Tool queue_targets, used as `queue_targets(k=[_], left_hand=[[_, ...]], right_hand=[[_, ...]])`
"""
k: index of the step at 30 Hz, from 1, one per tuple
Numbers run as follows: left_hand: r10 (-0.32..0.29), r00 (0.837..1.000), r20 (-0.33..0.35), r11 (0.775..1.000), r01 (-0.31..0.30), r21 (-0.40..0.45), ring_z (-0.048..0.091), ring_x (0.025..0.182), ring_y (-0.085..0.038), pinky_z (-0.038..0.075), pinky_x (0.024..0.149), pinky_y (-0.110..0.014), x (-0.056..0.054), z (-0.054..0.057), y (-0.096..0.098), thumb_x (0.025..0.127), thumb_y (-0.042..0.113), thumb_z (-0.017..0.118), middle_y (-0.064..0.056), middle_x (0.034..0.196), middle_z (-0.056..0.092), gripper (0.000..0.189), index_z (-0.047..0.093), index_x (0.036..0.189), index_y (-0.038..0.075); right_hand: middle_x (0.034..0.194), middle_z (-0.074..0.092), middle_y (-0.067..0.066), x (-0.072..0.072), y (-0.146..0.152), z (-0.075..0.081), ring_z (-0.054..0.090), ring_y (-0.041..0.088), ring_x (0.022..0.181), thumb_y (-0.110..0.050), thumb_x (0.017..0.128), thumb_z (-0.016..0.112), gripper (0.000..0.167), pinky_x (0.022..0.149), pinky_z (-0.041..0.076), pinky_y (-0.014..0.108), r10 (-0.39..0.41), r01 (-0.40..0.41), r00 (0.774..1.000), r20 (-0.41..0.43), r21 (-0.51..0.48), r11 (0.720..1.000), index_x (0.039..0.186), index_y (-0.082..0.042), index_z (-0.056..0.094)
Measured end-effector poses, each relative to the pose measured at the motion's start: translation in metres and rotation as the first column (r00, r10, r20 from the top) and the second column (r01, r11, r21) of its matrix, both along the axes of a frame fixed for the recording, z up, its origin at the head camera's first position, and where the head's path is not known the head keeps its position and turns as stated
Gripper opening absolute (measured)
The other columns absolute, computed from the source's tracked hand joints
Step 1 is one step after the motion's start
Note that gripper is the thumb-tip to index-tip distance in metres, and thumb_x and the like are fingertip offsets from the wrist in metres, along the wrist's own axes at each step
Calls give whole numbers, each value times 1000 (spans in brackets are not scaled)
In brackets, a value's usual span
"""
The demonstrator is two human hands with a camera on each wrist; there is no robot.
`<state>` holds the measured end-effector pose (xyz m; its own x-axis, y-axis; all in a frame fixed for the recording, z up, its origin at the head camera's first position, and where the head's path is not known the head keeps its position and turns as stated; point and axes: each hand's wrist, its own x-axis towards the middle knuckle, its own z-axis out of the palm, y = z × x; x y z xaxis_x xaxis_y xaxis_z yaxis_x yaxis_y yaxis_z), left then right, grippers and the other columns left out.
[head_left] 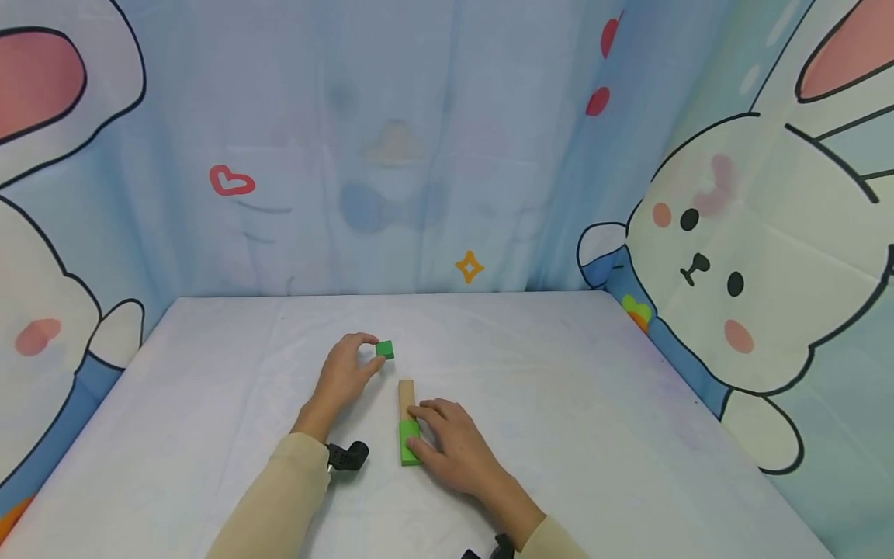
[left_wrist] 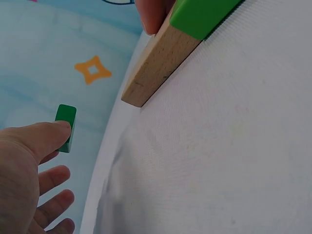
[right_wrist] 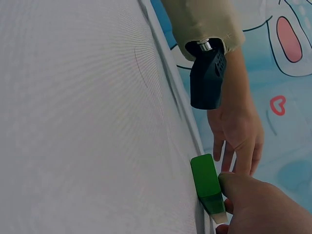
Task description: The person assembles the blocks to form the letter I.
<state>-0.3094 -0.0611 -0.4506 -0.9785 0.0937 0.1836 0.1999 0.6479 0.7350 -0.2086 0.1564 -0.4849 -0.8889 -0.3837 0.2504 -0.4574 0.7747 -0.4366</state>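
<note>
My left hand [head_left: 345,373] pinches a small green block [head_left: 385,350] between thumb and forefinger, beyond the other blocks. In the left wrist view this green block [left_wrist: 66,127] shows its narrow side, and the other fingers are spread below it. A bare wooden block [head_left: 407,397] lies on the table in line with a green block [head_left: 409,449], the wood at the far end. My right hand [head_left: 454,450] rests at these two, forefinger at the wood and thumb at the green. The right wrist view shows the thumb against the right side of the green block [right_wrist: 205,175].
A white cloth [head_left: 594,404] covers the table, whose far edge meets a light blue curtain [head_left: 419,217] printed with rabbits. A black wrist camera [head_left: 348,456] sticks out from the left sleeve [head_left: 286,489]. Another black device [head_left: 501,547] is at the right wrist.
</note>
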Motion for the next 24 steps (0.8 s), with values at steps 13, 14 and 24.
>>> queue_targets(k=[13,14,24], left_hand=[[-5,999,34,1000,5,21,48,143,-35,39,120,-54,-8,-6,12,99,24,70,-15,146,58,40,63,135,8],[-5,999,36,1000,5,26,49,142,-36,40,119,-54,-9,-8,13,99,24,71,-16,145,58,40,63,135,8],[2,1000,25,1000,-3,26,56,134,-37,45,113,-53,-11,-14,19,97,23,72,-17,139,63,38,66,130,6]], right_hand=[[142,60,4,0,2,1,53,27,135,-43,101,61,48,114,44,52,1,-1,1000,-16,6,1000,143,-20,62],[142,60,4,0,1,1,53,27,136,-43,101,62,48,114,44,52,0,0,1000,-16,5,1000,143,-20,61],[142,60,6,1,0,2,53,29,137,-41,100,62,48,114,44,53,-5,5,1000,-9,8,1000,143,-19,62]])
